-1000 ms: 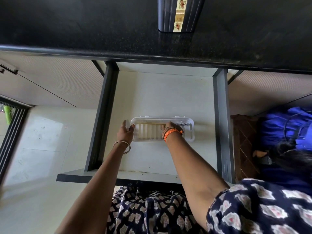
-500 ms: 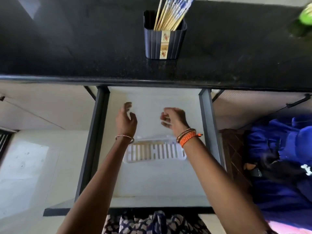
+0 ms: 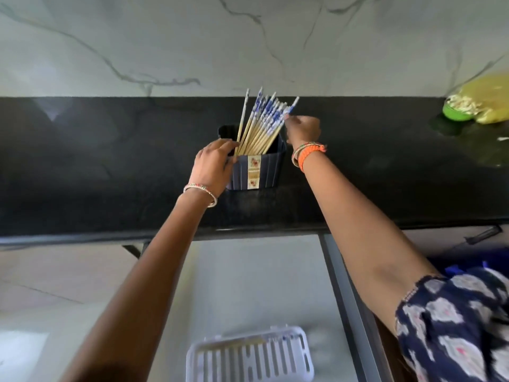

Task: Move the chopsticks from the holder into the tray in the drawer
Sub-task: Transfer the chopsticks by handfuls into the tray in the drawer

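A dark ribbed holder (image 3: 263, 172) stands on the black counter, full of several wooden chopsticks (image 3: 263, 125) with blue-and-white tops that lean to the right. My left hand (image 3: 213, 166) wraps around the holder's left side, fingers at its rim. My right hand (image 3: 303, 129) is at the chopsticks' upper ends, fingertips pinched on the rightmost tops. A white slotted tray (image 3: 249, 354) lies in the open drawer (image 3: 347, 299) below, at the bottom of the view.
The black counter (image 3: 110, 166) runs across the view with a marbled white wall behind it. A yellow bag and a green lid (image 3: 468, 106) lie at the counter's far right. Blue cloth shows at the right edge beside the drawer.
Both hands rose from the tray in the drawer up to the counter. The left hand took hold of the holder and the right reached the chopstick tops. The view tilted upward.
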`<state>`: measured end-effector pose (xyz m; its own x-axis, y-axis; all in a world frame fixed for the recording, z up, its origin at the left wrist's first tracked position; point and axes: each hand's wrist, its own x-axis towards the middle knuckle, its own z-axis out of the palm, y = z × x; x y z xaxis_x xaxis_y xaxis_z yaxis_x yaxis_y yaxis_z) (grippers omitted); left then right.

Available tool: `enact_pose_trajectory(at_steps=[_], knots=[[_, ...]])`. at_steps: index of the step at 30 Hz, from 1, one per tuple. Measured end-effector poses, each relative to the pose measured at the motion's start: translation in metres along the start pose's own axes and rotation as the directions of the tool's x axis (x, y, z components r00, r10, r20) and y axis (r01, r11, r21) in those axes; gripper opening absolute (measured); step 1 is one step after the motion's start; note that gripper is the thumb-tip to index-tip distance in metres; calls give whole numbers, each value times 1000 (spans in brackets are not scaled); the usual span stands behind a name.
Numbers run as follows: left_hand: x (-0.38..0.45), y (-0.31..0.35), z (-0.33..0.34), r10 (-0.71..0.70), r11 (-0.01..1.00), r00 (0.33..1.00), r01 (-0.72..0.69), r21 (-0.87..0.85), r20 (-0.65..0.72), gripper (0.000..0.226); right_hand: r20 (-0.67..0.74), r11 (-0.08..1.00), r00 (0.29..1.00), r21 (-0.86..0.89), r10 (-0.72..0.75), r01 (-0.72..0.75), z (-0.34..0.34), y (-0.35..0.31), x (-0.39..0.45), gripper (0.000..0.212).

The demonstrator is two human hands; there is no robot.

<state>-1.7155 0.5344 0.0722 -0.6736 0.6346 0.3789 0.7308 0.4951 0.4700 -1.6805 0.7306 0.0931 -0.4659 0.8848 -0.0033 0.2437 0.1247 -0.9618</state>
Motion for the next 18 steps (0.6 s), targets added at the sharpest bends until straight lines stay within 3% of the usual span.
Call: enact_pose_trajectory(at_steps=[7, 10, 13, 18], knots=[[-1, -19, 9, 68, 998, 996, -69, -9, -52, 21, 26, 999, 1000, -43, 11, -10, 20, 6, 31, 53], [-2, -14, 10, 21, 999, 997, -24, -38, -74, 21, 21, 997, 1000, -71, 13, -12, 18, 4, 32, 46], [-3, -8, 10, -36, 997, 997, 31, -71, -62, 21, 24, 999, 999, -12, 31, -30, 13, -1, 28, 24], [-5, -1, 5, -93, 991, 995, 89, -103, -31, 23, 1, 995, 999, 91, 50, -50, 3, -9, 21, 21]])
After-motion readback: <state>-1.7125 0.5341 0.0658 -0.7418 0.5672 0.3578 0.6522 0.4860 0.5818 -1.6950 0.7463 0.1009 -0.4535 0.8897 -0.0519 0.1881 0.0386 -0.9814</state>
